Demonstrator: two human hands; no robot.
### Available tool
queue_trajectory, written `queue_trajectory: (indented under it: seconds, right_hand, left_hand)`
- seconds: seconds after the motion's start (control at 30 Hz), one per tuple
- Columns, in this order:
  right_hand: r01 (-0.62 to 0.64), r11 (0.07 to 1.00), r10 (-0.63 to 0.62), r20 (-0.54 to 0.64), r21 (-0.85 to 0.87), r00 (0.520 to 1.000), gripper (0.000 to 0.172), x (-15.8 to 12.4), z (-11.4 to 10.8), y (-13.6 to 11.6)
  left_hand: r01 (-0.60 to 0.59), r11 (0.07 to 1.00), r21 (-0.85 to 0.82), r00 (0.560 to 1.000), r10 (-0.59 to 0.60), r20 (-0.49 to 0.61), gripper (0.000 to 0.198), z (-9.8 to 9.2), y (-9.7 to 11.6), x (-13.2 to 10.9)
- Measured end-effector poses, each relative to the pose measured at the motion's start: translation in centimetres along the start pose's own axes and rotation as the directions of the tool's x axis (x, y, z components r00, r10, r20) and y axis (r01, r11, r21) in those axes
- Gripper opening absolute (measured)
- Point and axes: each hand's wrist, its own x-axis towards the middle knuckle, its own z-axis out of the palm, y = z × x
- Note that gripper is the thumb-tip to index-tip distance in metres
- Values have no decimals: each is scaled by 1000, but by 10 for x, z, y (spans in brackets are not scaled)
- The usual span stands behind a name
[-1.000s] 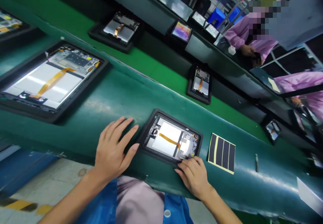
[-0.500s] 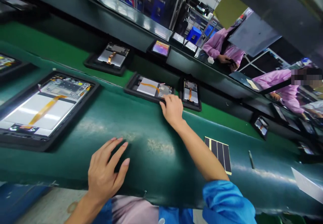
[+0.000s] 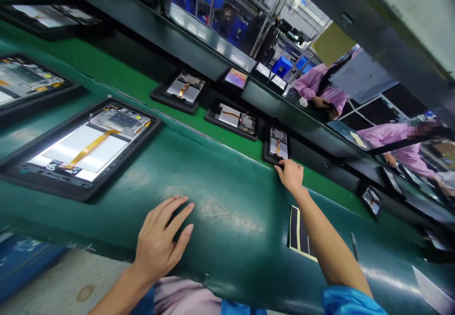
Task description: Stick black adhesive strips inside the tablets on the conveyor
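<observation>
Dark green worktop: a smooth, rubbery mat with a glossy sheen and one dull, scuffed patch. Small tray of matt black plastic holding an opened tablet, with shiny silver foil and a glossy orange ribbon. Matt black strips on pale paper backing. Smooth blue cloth sleeve.

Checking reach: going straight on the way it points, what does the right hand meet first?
The right hand would meet the small black tray right ahead; it seems to touch its rim.
</observation>
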Motion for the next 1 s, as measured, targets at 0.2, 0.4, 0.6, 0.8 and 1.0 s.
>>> queue_trajectory:
  seconds: [0.2,0.4,0.6,0.8,1.0]
  right_hand:
    - [62,996,-62,-13,57,998,28,-5,-36,-24]
    - [456,733,-491,-71,504,869,28,-81,-84,-101]
    - [635,541,-674,-168,551,720,32,-113,-80,-96]
    - [572,744,-603,-24,345,798,32,-130,-35,-39]
    - [600,782,-591,-101,170,800,15,-151,-13,-40]
  left_hand:
    - [6,1000,11,1000,-6,1,32,0,2,1]
    - [23,1000,3,1000,-23,17,33,0,0,2]
    - [83,996,-46,997,-82,7,24,0,3,1]
    - [109,994,-21,991,-107,81,19,6,10,6]
    - [120,992,36,963,-125,239,26,20,19,20]
